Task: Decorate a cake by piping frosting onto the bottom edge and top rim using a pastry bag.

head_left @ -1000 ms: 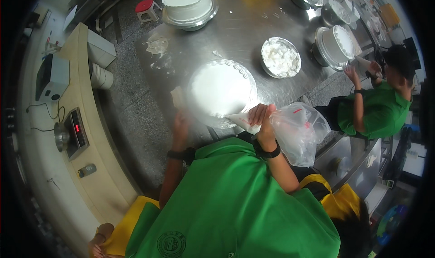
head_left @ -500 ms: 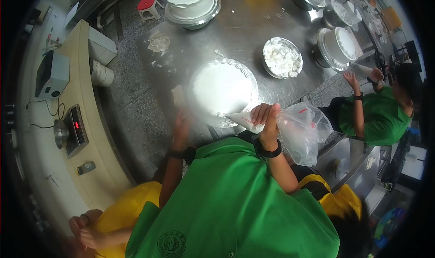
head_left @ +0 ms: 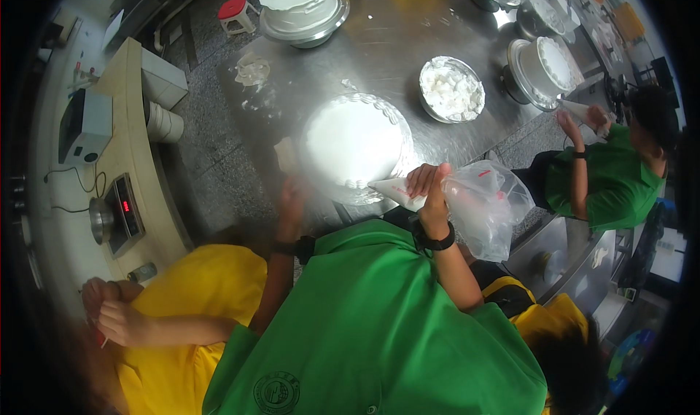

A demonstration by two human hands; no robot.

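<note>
A round white cream cake [head_left: 350, 142] sits in front of me on a turntable. Piped cream runs along the right part of its top edge. My right hand [head_left: 430, 188] is closed round a piping bag [head_left: 394, 191], its tip at the cake's near right edge. The bag's loose clear plastic end [head_left: 488, 204] puffs out to the right of that hand. Beside the cake's near left side is my left hand [head_left: 293, 200], so blurred that its fingers cannot be made out.
On the steel table [head_left: 364, 43], a bowl of white cream [head_left: 452, 91] stands right of the cake. Other cakes on turntables [head_left: 305, 10] stand farther off. A person in green [head_left: 605, 174] works at the right; one in yellow [head_left: 189, 298] is close on my left. A counter holds a scale [head_left: 125, 211].
The piping bag's tip has shifted slightly along the cake's near edge. The person in yellow at the left has moved in closer. The co-worker in green has raised a piping bag nearer the far cake.
</note>
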